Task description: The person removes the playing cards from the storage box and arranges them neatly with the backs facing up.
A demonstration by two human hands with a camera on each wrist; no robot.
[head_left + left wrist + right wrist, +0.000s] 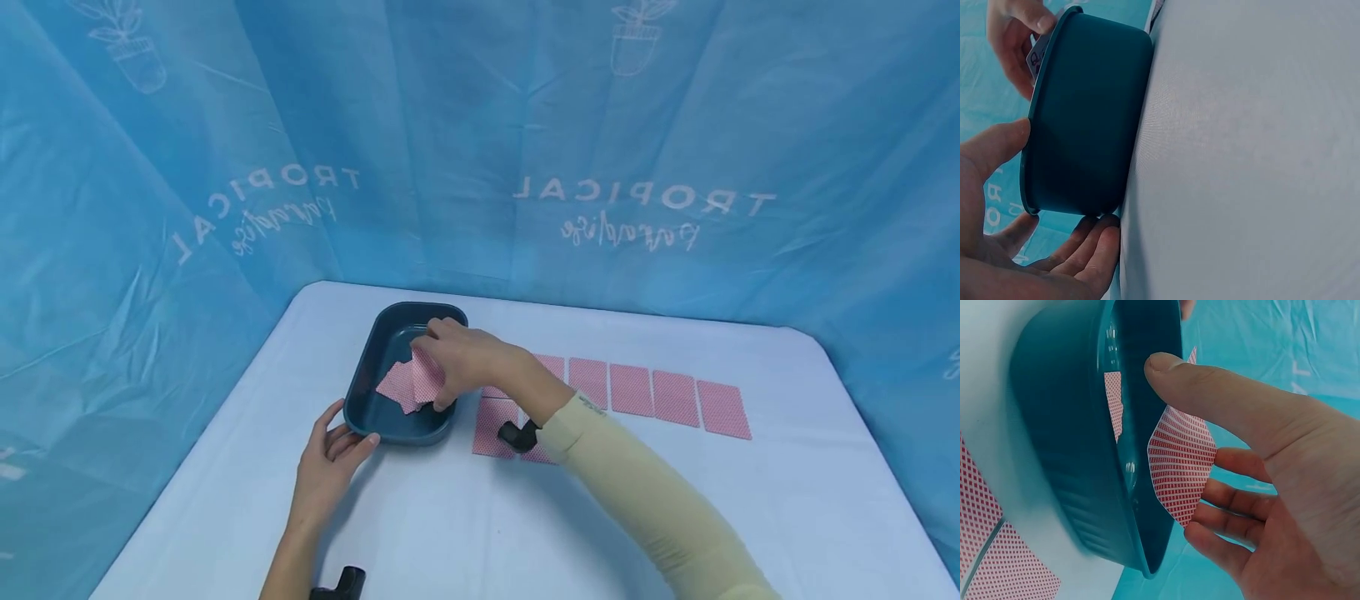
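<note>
Two grips I watch remotely: right hand (pixel 467 357), fingers half-curled, pinching a playing card (pixel 1182 462); left hand (pixel 324 475), fingers parted, rectangular dish (pixel 1088 119) at their tips.

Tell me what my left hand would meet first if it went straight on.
The rounded rectangular teal tub, most likely: your left hand touches its near left corner, so there seems no free space ahead.

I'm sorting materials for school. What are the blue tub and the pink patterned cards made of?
The blue tub looks like smooth, slightly shiny plastic, as light glints inside; coated metal is possible. The cards seem fairly matt paper, maybe plastic: thin, with crisp printed patterns.
</note>
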